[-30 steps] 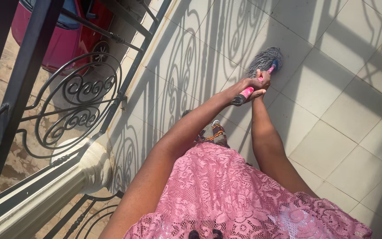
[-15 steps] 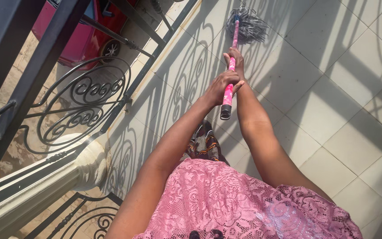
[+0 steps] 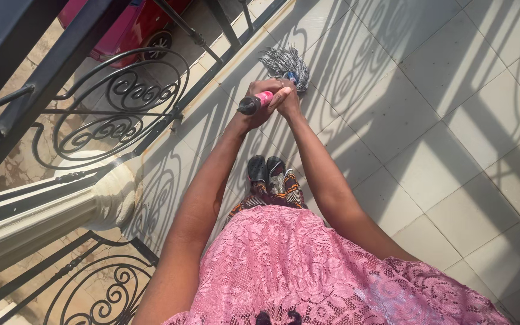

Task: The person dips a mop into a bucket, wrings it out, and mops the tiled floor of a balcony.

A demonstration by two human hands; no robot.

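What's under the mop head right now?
Pale floor tile crossed by railing shadows lies under the mop head. The hands cover the handle's lower part; the tile beneath the strands is hidden.

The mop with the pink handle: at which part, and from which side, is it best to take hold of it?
Probably the pink handle, near its black end cap, gripped from above: the mop slants up toward the person, grey strands on the tiled floor. Both the left hand and the right hand wrap it there.
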